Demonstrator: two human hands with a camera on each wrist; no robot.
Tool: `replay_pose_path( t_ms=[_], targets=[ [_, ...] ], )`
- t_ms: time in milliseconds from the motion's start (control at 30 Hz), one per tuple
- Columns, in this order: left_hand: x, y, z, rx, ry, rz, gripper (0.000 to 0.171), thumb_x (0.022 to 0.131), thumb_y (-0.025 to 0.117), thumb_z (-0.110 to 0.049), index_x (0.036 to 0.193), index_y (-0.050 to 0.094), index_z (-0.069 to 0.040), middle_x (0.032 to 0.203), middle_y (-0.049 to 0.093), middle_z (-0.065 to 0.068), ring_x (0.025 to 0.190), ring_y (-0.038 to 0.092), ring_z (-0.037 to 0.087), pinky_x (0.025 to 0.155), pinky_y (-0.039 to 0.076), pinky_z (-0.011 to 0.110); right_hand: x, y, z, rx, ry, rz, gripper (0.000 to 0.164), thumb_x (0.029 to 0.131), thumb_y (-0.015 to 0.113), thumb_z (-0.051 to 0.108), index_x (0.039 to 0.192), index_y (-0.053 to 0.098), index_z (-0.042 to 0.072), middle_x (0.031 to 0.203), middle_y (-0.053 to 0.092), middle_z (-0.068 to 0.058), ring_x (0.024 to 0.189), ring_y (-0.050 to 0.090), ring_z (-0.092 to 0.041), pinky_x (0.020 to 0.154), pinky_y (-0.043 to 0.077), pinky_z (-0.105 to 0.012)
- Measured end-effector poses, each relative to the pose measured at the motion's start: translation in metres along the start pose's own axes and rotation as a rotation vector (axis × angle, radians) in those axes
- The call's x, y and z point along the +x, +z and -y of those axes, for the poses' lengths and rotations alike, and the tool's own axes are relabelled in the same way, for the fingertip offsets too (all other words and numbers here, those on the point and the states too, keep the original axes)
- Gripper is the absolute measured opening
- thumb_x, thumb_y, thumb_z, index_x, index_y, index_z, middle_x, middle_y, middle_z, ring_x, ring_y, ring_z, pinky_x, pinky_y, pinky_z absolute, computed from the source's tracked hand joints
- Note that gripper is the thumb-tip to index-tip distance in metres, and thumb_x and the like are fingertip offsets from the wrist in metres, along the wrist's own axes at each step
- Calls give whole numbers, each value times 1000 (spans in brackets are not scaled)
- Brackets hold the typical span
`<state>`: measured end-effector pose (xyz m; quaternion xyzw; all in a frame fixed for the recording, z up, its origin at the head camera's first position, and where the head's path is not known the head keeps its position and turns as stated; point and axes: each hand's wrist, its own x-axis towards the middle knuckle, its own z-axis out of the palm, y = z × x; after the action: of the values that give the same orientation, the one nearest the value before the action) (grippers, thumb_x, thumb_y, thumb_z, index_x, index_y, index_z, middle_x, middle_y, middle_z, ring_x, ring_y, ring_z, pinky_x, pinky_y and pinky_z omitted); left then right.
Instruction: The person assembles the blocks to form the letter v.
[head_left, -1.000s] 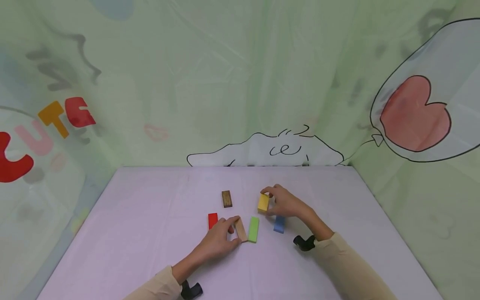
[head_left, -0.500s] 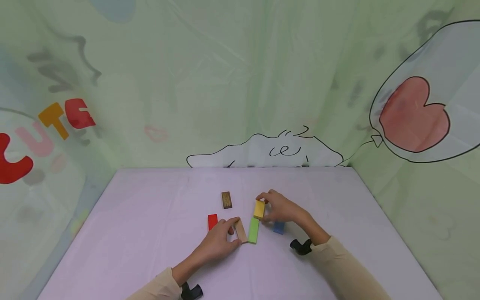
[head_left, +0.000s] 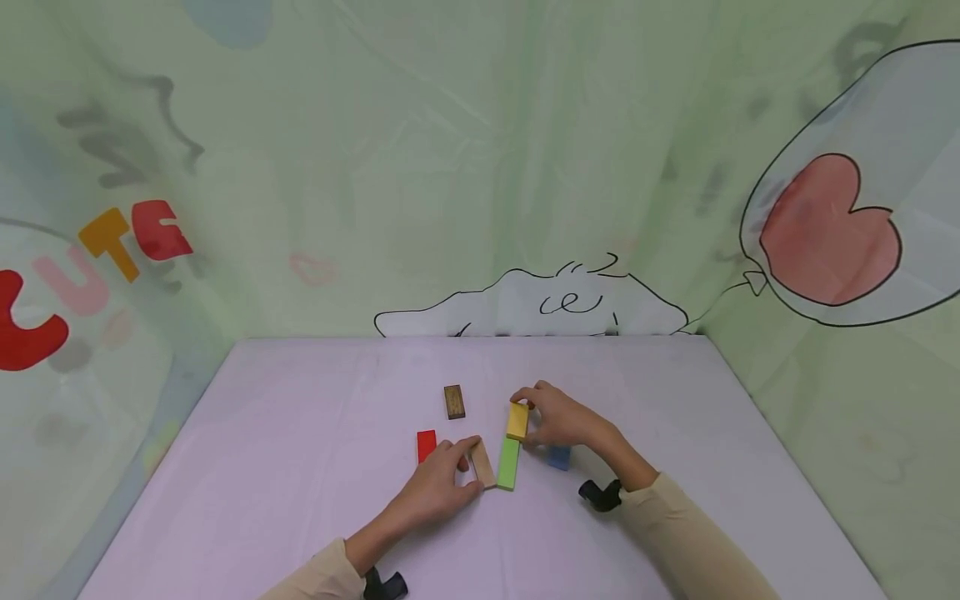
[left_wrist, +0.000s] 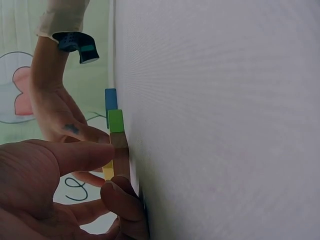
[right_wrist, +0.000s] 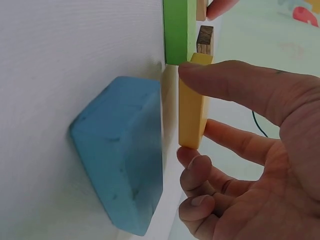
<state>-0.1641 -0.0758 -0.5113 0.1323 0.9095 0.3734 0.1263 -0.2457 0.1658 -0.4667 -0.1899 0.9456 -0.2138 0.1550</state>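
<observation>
In the head view my right hand (head_left: pixel 562 417) pinches a yellow wooden block (head_left: pixel 517 421) by its ends, at the far end of a light green block (head_left: pixel 507 465). The right wrist view shows the thumb on one end of the yellow block and fingertips at the other. My left hand (head_left: pixel 438 487) holds a plain wood block (head_left: pixel 482 464) between thumb and index finger. This plain block slants, its near end beside the green block's near end. A blue block (right_wrist: pixel 122 150) lies just under the right hand, partly hidden from the head view.
A red block (head_left: pixel 426 444) lies behind the left hand, partly covered by it. Farther back on the white-covered table (head_left: pixel 300 433) lies a dark brown block (head_left: pixel 454 402). Printed green cloth walls (head_left: pixel 337 167) enclose the table at the back and sides.
My right hand has moved left and slightly nearer with the yellow block, bringing it to the green block's far end. My left hand and the plain wood block have stayed in place.
</observation>
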Motion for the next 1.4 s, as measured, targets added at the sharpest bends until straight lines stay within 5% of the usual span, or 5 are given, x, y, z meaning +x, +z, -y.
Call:
replay_pose_path(
  t_ms=[1400],
  targets=[
    [0, -2, 0, -10, 10, 7, 68, 90, 80, -24, 153, 55, -13, 99, 56, 0, 80, 49, 14, 63, 42, 24, 5, 6, -1, -13, -1, 21, 63, 81, 91, 15, 137, 64, 11, 125, 61, -15, 112, 63, -26, 99, 58, -50]
  ],
)
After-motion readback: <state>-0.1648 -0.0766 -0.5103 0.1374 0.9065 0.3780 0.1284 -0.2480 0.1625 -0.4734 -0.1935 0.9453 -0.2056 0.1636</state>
